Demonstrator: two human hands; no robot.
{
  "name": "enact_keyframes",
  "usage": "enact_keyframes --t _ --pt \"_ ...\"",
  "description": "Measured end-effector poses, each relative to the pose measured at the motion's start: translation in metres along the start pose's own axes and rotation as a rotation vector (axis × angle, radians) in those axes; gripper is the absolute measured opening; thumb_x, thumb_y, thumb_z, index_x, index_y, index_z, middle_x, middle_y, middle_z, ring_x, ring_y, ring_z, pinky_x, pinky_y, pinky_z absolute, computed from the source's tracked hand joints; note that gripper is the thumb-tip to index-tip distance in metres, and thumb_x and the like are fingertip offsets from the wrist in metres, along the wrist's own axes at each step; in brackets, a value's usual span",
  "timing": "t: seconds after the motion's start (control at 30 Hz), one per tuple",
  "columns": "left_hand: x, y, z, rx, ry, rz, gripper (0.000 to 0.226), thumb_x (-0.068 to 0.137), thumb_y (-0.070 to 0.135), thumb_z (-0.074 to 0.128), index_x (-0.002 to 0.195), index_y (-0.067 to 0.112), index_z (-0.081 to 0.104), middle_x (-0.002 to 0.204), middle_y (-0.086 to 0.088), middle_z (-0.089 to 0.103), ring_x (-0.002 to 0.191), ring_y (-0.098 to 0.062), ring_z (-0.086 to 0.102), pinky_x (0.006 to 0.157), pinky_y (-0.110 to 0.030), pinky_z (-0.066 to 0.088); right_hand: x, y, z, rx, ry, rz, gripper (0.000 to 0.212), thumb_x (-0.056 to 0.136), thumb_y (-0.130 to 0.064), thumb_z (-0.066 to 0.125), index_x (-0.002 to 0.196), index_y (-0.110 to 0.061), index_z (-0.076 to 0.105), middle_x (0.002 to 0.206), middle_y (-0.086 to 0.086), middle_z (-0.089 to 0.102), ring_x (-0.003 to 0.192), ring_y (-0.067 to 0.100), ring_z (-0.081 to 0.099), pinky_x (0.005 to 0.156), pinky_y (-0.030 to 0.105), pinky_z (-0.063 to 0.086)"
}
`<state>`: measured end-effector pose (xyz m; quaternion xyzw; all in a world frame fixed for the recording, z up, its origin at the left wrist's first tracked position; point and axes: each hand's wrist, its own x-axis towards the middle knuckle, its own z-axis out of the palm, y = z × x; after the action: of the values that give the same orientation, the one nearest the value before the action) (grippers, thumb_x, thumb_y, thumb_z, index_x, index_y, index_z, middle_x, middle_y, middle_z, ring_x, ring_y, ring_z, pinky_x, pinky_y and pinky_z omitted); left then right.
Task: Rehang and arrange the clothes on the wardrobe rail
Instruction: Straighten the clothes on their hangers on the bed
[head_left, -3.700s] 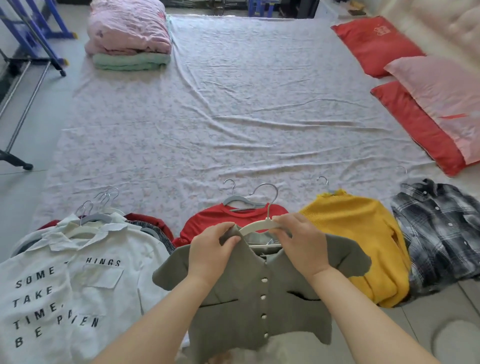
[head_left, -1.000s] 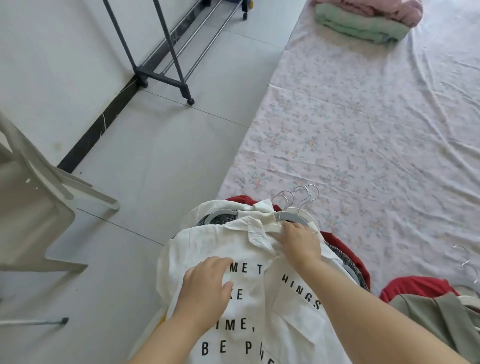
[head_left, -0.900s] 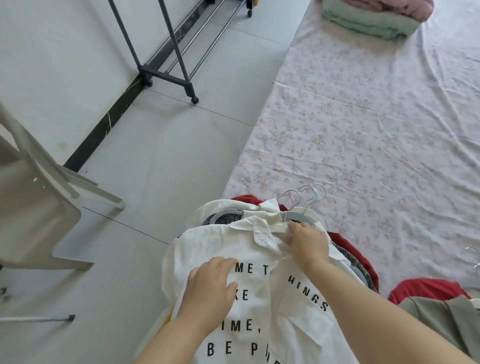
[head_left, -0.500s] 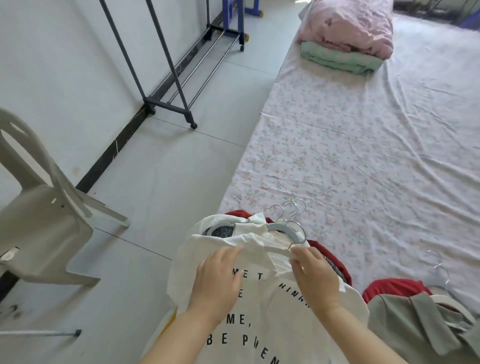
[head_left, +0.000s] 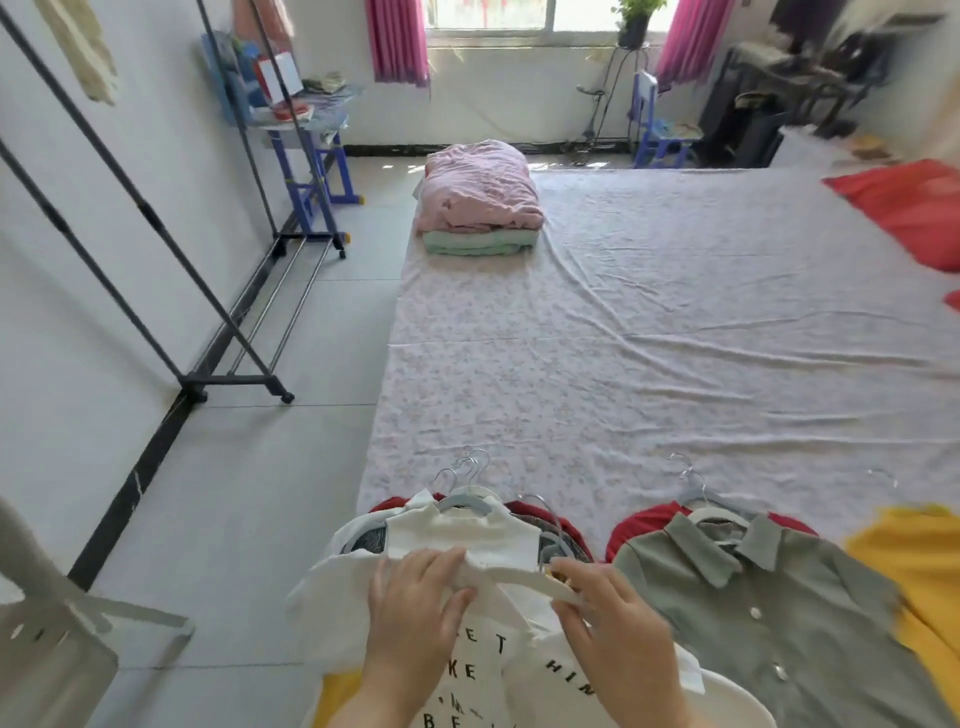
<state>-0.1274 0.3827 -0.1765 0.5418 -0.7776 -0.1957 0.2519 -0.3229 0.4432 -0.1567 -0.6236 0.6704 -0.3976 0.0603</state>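
**White shirt coming up off the pile**

A second ago the left hand (head_left: 415, 597) was lying flat on the print of the white shirt (head_left: 483, 670). Now it is gripping the shirt at the collar, with the fingers curled over the cloth. The right hand (head_left: 618, 618) is closing around the arm of the hanger (head_left: 524, 571) inside the shirt. The shirt is being drawn toward the person, at the near edge of the bed (head_left: 649, 338), and a second white top (head_left: 462, 530) is showing under it on the pile. The grey shirt (head_left: 769, 613), which both hands were holding some seconds ago, is now lying beside the pile, to the right.

I am judging that the white shirt is the next piece to go on the rail.

No box or basket is showing. The rack (head_left: 156, 322) is standing by the left wall, well apart from the bed. Its top rail is lying outside the view, so I cannot tell what is hanging there.
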Motion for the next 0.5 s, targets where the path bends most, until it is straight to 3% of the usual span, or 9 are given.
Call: enact_keyframes --t 0.1,0.17,0.27,0.37,0.5 --pt "-0.016 0.028 0.001 -0.066 0.030 0.123 0.028 0.079 0.046 0.047 0.106 0.038 0.051 0.092 0.022 0.057 0.092 0.003 0.047 0.106 -0.028 0.017 -0.030 -0.008 -0.040 -0.088 0.096 0.007 0.027 0.072 -0.033 0.059 0.097 -0.042 0.055 0.100 -0.019 0.053 0.070 0.000 0.055 0.060 0.004 0.040" --pt "-0.030 0.048 0.002 -0.135 0.030 0.197 0.026 0.078 0.045 0.049 0.099 0.034 0.060 0.088 0.017 0.061 0.089 0.000 0.049 0.101 -0.023 0.024 -0.056 -0.012 -0.065 -0.161 0.157 0.042 0.024 0.074 -0.034 0.056 0.097 -0.041 0.055 0.098 -0.017 0.052 0.065 0.001 0.055 0.056 0.007 0.042" --pt "-0.056 0.082 0.006 -0.189 0.001 0.289 0.033 0.076 0.044 0.051 0.091 0.022 0.071 0.085 0.008 0.066 0.087 -0.006 0.049 0.079 -0.017 0.038 -0.102 -0.015 -0.101 -0.213 0.234 0.153 0.033 0.072 -0.024 0.065 0.099 -0.041 0.057 0.097 -0.017 0.052 0.062 0.000 0.055 0.055 0.008 0.042" --pt "-0.087 0.120 0.016 -0.213 -0.069 0.398 0.035 0.076 0.045 0.051 0.090 0.021 0.072 0.084 0.009 0.066 0.085 -0.007 0.048 0.073 -0.017 0.038 -0.150 -0.013 -0.141 -0.260 0.317 0.217 0.044 0.069 -0.015 0.069 0.102 -0.040 0.057 0.097 -0.017 0.053 0.066 0.000 0.057 0.056 0.011 0.045" --pt "-0.128 0.177 0.035 -0.266 -0.148 0.491 0.035 0.075 0.044 0.049 0.090 0.022 0.072 0.082 0.009 0.065 0.084 -0.008 0.046 0.066 -0.022 0.040 -0.203 -0.007 -0.198 -0.347 0.403 0.268 0.043 0.069 -0.013 0.070 0.102 -0.037 0.058 0.096 -0.016 0.052 0.074 0.001 0.055 0.062 0.005 0.043"
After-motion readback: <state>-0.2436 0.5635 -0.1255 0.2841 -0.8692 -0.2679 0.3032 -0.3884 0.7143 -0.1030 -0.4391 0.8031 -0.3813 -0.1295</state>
